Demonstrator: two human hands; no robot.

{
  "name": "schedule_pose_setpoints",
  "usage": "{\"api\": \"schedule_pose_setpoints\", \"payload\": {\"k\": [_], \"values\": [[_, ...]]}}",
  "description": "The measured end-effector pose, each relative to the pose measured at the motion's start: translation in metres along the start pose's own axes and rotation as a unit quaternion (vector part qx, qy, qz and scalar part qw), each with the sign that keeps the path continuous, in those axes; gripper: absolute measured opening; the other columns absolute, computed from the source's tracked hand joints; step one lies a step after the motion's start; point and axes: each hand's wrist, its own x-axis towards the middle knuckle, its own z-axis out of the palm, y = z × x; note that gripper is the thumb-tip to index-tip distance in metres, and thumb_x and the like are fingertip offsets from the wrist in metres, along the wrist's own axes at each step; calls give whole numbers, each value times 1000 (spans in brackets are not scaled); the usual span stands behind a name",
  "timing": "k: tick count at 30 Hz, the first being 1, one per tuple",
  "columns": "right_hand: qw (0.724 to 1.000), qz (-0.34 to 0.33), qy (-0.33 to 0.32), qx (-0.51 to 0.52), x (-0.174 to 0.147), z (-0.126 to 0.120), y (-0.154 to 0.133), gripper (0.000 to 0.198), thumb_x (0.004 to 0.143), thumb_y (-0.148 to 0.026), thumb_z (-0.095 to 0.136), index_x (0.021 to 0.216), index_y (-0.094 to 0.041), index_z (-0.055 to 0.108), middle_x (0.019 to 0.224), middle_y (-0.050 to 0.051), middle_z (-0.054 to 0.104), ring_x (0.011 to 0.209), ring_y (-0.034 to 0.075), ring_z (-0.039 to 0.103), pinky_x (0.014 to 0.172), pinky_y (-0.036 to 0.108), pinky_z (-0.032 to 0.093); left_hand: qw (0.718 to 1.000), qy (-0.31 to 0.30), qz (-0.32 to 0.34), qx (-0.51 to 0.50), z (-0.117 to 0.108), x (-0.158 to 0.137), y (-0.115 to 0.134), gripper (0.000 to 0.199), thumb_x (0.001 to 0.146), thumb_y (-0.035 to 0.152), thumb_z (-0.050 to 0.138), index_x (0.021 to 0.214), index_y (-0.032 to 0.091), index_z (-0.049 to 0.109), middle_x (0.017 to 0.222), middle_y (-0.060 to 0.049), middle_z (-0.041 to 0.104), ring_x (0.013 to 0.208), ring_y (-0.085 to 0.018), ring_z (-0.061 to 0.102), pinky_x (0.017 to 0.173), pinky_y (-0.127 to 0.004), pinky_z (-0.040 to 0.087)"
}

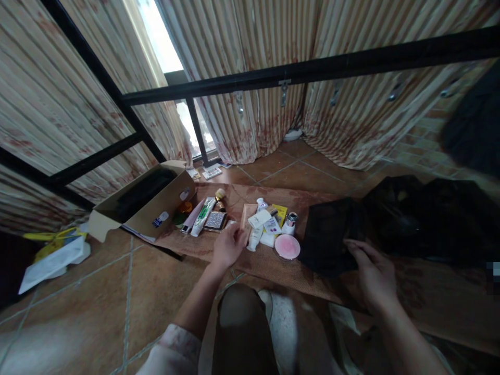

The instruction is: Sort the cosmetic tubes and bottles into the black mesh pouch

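My left hand [228, 245] is closed, thumb and fingertips at the lower end of a flat pinkish-brown packet [247, 217]. Right beside that packet lies a pile of toiletries: a white tube [259, 218], a small sachet [272, 225], a yellow packet [280, 212], a white bottle with a silver cap [289, 224] and a round pink compact [287, 247]. My right hand [373, 271] pinches the right side of a black mesh pouch [330, 237], which lies flat on the cloth-covered bench. What the pouch contains cannot be made out.
Left of the pile are a green-and-white tube [203, 216], a lilac tube [192, 216] and a glittery square case [215, 221]. A cardboard box [152, 213] holds something black. Dark bags [425, 216] lie to the right. Black metal rails [250, 80] cross before curtains.
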Motion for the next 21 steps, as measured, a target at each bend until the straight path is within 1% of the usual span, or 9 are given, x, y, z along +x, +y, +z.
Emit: {"api": "schedule_pose_setpoints", "payload": {"k": [2, 3, 4, 5, 6, 9, 12, 16, 21], "values": [[1000, -3, -1, 4, 0, 0, 1, 28, 74, -47, 65, 83, -23, 76, 92, 5, 77, 98, 27, 68, 87, 37, 49, 997, 55, -51, 12, -6, 12, -9, 37, 93, 39, 49, 120, 16, 61, 103, -11, 71, 97, -25, 67, 84, -34, 50], [1000, -5, -2, 6, 1, -1, 2, 29, 74, -47, 65, 83, -23, 77, 92, 5, 77, 97, 27, 68, 86, 37, 50, 994, 79, -73, 25, -8, 19, -15, 41, 93, 38, 47, 124, 12, 58, 111, -16, 68, 105, -29, 64, 90, -39, 48], [1000, -6, -3, 7, 1, -1, 3, 29, 74, -48, 65, 83, -22, 77, 92, 6, 77, 97, 27, 68, 86, 37, 50, 990, 97, -92, 45, -10, 26, -21, 46, 91, 38, 50, 127, 9, 55, 118, -20, 65, 113, -32, 60, 95, -43, 45], [1000, -5, -3, 8, 1, -1, 4, 30, 74, -48, 65, 83, -22, 77, 92, 6, 77, 97, 28, 68, 86, 37, 50, 986, 97, -107, 79, -11, 32, -27, 51, 88, 39, 55, 128, 7, 54, 121, -23, 63, 117, -35, 58, 98, -45, 43], [1000, -3, -3, 7, 2, -1, 5, 31, 73, -49, 65, 84, -22, 77, 93, 7, 77, 98, 28, 68, 87, 38, 49, 985, 82, -113, 103, -11, 37, -32, 54, 85, 40, 59, 127, 6, 55, 122, -25, 61, 118, -38, 56, 99, -48, 42], [1000, 12, -1, -4, 3, 0, 5, 32, 72, -49, 66, 85, -22, 77, 94, 6, 77, 100, 28, 67, 87, 37, 49, 986, 48, -100, 125, -8, 46, -42, 52, 78, 41, 66, 118, 7, 61, 117, -25, 62, 114, -40, 57, 99, -50, 41], [1000, 21, -1, -4, 2, 1, 3, 32, 72, -49, 65, 85, -23, 77, 94, 5, 77, 100, 28, 67, 86, 36, 49, 990, 43, -73, 111, -3, 49, -44, 49, 79, 40, 65, 118, 11, 62, 115, -22, 62, 113, -38, 57, 100, -49, 40], [1000, 7, -3, 6, 1, 1, 1, 30, 73, -49, 65, 84, -23, 76, 92, 5, 77, 97, 27, 68, 85, 35, 50, 996, 46, -35, 72, 8, 46, -40, 50, 78, 37, 68, 123, 14, 61, 120, -18, 62, 116, -35, 56, 102, -47, 41], [1000, 18, -6, 6, 0, 2, 1, 30, 73, -48, 64, 84, -24, 76, 92, 4, 77, 98, 27, 68, 87, 36, 50, 997, 74, -5, 6, 25, 44, -38, 44, 77, 32, 70, 117, 16, 65, 125, -17, 60, 121, -34, 54, 104, -47, 42]]}}
